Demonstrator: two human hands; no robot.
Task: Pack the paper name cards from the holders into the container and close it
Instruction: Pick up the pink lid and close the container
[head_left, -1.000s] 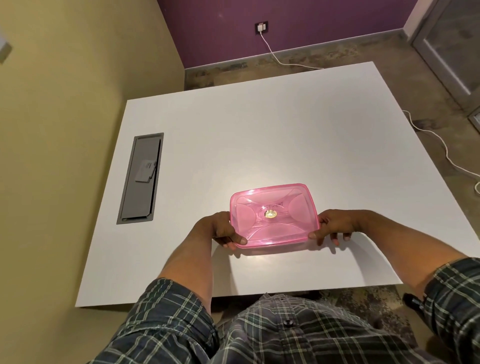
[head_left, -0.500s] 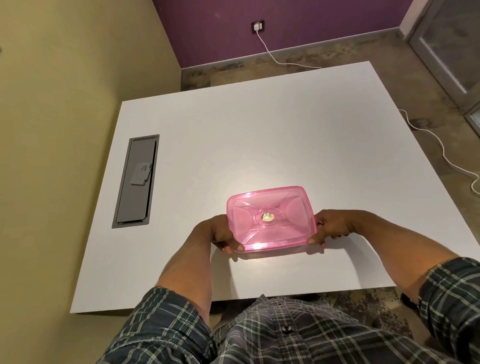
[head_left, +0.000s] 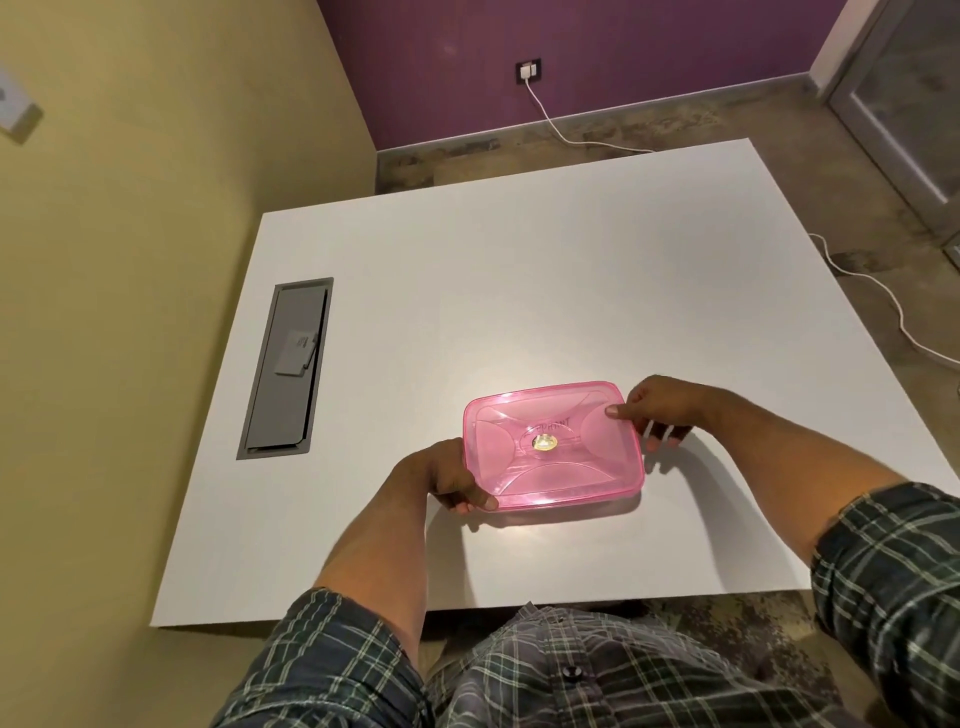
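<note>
A pink translucent container (head_left: 553, 446) with its lid on sits on the white table (head_left: 519, 291), near the front edge. A small gold sticker marks the lid's middle. My left hand (head_left: 447, 475) grips the container's near left corner, thumb on the lid's edge. My right hand (head_left: 657, 408) holds the far right corner, thumb pressed on the lid and fingers down the side. No name cards or holders are in sight; the container's contents cannot be made out.
A grey cable hatch (head_left: 288, 366) is set into the table at the left, with a small white card lying on it. A yellow wall runs along the left. White cables trail over the floor behind and to the right of the table.
My right hand has shifted from the near right corner to the far right corner of the lid. The container has turned slightly on the table. My left hand keeps its grip.
</note>
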